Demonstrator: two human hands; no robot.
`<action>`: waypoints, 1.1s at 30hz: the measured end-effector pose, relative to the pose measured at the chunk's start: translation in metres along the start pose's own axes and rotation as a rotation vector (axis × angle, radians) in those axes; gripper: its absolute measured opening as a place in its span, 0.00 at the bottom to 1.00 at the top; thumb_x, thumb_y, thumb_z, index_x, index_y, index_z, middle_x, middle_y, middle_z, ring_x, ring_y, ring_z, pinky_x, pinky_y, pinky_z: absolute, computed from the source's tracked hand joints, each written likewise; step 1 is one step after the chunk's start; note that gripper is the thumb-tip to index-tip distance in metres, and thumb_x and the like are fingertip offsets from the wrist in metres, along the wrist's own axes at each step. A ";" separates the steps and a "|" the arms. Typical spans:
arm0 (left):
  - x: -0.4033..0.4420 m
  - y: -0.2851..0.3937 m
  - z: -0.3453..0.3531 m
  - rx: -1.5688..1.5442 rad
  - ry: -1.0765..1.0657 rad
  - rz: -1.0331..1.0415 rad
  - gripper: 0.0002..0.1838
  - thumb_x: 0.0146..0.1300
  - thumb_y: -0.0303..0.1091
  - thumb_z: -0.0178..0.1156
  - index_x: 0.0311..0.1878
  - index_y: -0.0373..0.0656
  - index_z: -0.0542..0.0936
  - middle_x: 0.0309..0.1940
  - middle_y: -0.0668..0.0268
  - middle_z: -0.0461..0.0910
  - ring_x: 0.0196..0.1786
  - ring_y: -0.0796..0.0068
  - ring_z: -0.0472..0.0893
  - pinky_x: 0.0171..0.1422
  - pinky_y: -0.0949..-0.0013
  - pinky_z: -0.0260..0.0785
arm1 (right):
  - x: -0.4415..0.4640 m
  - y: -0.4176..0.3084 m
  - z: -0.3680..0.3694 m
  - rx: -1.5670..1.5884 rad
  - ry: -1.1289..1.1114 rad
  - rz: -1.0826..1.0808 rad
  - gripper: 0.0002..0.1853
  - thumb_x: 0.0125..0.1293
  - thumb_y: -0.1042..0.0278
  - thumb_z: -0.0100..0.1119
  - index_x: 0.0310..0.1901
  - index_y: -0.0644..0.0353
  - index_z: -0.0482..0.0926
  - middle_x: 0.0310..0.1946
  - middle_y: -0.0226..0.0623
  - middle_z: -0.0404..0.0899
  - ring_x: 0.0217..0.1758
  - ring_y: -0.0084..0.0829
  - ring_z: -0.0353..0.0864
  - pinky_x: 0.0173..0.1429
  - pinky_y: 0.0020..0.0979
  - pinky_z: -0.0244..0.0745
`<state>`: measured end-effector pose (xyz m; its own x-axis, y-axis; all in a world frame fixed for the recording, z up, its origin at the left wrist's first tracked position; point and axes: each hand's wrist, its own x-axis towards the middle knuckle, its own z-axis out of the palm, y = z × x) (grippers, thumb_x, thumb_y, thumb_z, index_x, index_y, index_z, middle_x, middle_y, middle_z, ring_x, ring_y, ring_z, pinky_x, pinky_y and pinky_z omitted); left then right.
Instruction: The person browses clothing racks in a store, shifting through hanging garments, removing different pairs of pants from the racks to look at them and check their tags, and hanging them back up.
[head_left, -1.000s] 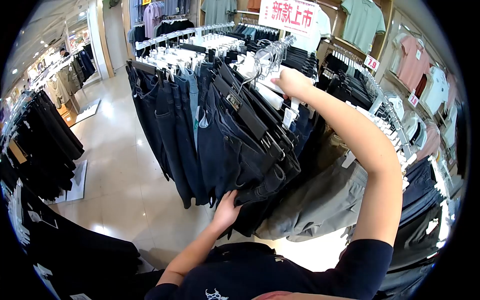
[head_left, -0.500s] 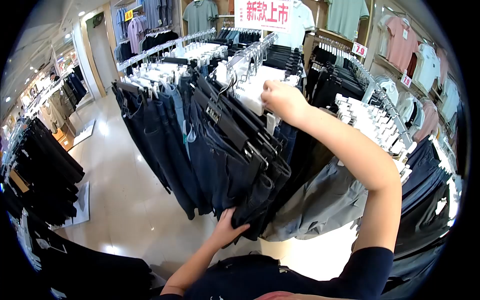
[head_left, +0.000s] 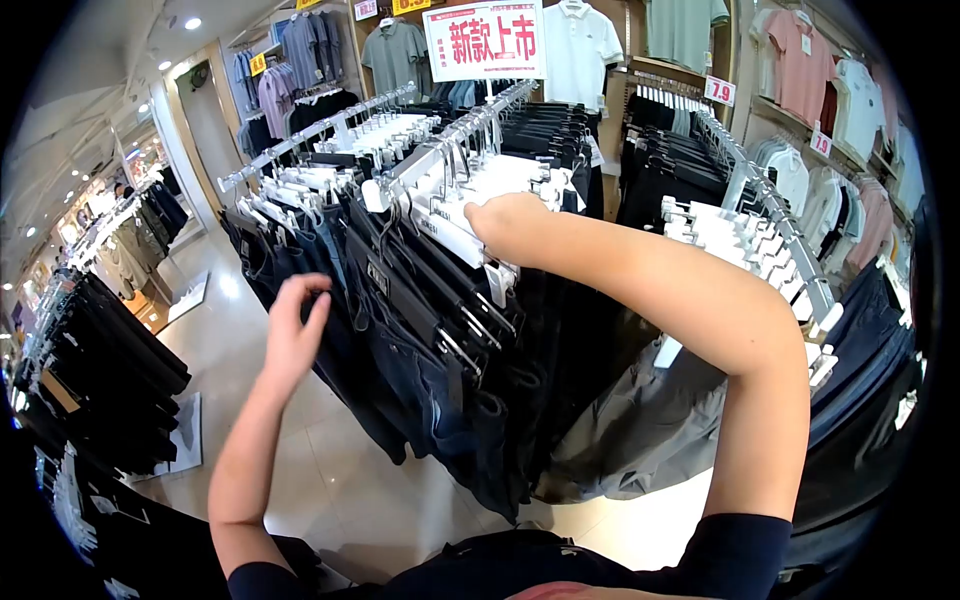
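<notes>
My left hand (head_left: pixel 298 325) is raised beside the dark jeans (head_left: pixel 400 365) on the near rack, its curved fingers and thumb apart and nothing between them. Black clip hangers (head_left: pixel 400 290) carry these jeans and lean together at the rack's front end. My right hand (head_left: pixel 508 225) reaches over the rack among the white hangers (head_left: pixel 455 232), its fingers curled. What they grip, if anything, is hidden behind the hand. Just above it runs the metal rail (head_left: pixel 462 128) with the hanger hooks.
Grey trousers (head_left: pixel 650 420) hang close by on the right, below more white hangers (head_left: pixel 715 235). A red-and-white sign (head_left: pixel 487 42) stands over the rack. To the left, another rack holds black trousers (head_left: pixel 110 370) across a tiled floor (head_left: pixel 325 460). Shirts (head_left: pixel 575 45) line the back wall.
My left hand has let go of the jeans' lower part and moved up and left. My right hand has shifted left over the white hangers. The black hangers sit further left in view.
</notes>
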<state>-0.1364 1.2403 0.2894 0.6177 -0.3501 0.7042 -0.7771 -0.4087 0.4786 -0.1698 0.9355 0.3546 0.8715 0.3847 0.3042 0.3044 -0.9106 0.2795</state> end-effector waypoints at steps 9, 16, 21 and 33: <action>0.130 -0.016 0.018 0.402 -0.078 0.309 0.08 0.59 0.29 0.52 0.41 0.38 0.75 0.41 0.55 0.75 0.49 0.55 0.72 0.54 0.61 0.64 | 0.022 0.008 0.009 -0.104 -0.043 -0.008 0.07 0.50 0.74 0.55 0.30 0.59 0.82 0.29 0.40 0.82 0.35 0.38 0.82 0.34 0.35 0.77; 0.185 -0.040 0.049 0.248 -0.678 0.368 0.17 0.63 0.36 0.42 0.48 0.39 0.73 0.44 0.52 0.76 0.49 0.52 0.74 0.54 0.59 0.66 | 0.041 -0.008 -0.007 0.008 -0.327 0.202 0.07 0.50 0.75 0.56 0.31 0.62 0.81 0.32 0.42 0.81 0.38 0.40 0.81 0.38 0.37 0.77; 0.203 -0.037 0.045 0.353 -1.028 0.509 0.22 0.63 0.43 0.38 0.54 0.42 0.71 0.45 0.52 0.75 0.50 0.53 0.74 0.57 0.58 0.65 | 0.053 0.001 0.011 0.320 -0.249 0.430 0.12 0.58 0.63 0.56 0.32 0.65 0.80 0.30 0.50 0.79 0.35 0.47 0.79 0.43 0.39 0.74; 0.209 -0.058 0.056 0.061 -1.131 0.488 0.15 0.63 0.38 0.43 0.39 0.34 0.72 0.37 0.47 0.75 0.42 0.50 0.75 0.48 0.57 0.65 | 0.052 -0.024 0.012 0.261 -0.021 0.500 0.08 0.55 0.73 0.48 0.30 0.67 0.77 0.23 0.56 0.76 0.29 0.51 0.78 0.37 0.43 0.74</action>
<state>0.0450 1.1439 0.3796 0.0443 -0.9971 -0.0621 -0.9675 -0.0584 0.2460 -0.1270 0.9754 0.3532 0.9407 -0.1043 0.3229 -0.0653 -0.9894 -0.1295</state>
